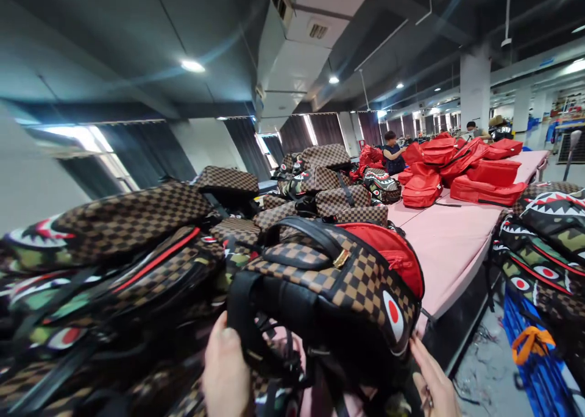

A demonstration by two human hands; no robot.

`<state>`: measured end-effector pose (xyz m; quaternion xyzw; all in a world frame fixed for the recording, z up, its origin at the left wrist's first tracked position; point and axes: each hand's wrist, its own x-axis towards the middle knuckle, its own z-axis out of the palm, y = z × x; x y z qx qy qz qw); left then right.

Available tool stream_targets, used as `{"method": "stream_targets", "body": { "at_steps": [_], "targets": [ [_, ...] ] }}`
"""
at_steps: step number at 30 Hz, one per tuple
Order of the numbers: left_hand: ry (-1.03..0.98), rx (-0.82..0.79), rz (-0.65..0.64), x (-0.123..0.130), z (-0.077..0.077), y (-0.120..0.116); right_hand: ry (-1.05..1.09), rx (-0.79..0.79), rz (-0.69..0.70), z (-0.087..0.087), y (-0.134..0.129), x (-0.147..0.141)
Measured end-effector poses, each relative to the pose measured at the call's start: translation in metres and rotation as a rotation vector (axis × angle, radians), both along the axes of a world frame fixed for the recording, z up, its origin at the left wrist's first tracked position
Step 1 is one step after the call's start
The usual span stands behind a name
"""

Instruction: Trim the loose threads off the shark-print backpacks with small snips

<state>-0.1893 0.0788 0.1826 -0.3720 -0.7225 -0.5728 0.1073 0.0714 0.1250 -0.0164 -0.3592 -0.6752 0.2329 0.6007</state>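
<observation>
A brown-and-black checkered backpack point(361, 277) is held up in front of me, tilted, with its black padded back turned partly toward me. Its red lining point(388, 246) shows at the upper right, and a white-and-red eye patch point(393, 314) sits on its side. My left hand point(227, 365) is closed at the backpack's lower left, by a black shoulder strap point(244, 307). On the right edge, my right hand point(434, 374) grips the bag with its fingers along the side. The backpack hides part of both grips.
Checkered and camouflage backpacks point(137, 222) are heaped at left and behind. Red bags point(457, 167) lie on a pink-covered table point(448, 240). More camouflage bags point(548, 246) stand at right above a blue crate point(530, 350). A person point(392, 153) is beyond the table.
</observation>
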Motion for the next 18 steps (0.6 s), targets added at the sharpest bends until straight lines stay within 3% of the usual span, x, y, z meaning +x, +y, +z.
{"method": "stream_targets", "body": {
  "at_steps": [3,5,9,13,15,18],
  "targets": [
    [-0.046,0.015,0.042,0.005,0.0,-0.005,-0.052,0.081,0.027,0.005,-0.004,-0.007],
    [0.066,0.015,0.064,0.009,0.006,-0.007,-0.085,0.141,0.009,0.01,-0.006,-0.013],
    [0.373,0.062,0.031,0.023,0.036,-0.009,-0.142,0.2,-0.068,0.004,-0.017,-0.03],
    [0.356,0.069,-0.003,0.036,0.068,-0.014,-0.237,0.183,-0.091,0.002,-0.026,-0.032],
    [0.363,0.046,-0.069,0.04,0.077,-0.018,-0.33,0.187,-0.015,0.02,-0.025,-0.021],
    [0.449,-0.001,-0.171,0.041,0.084,-0.023,-0.437,0.15,0.282,0.069,-0.018,0.003]
  ]
}}
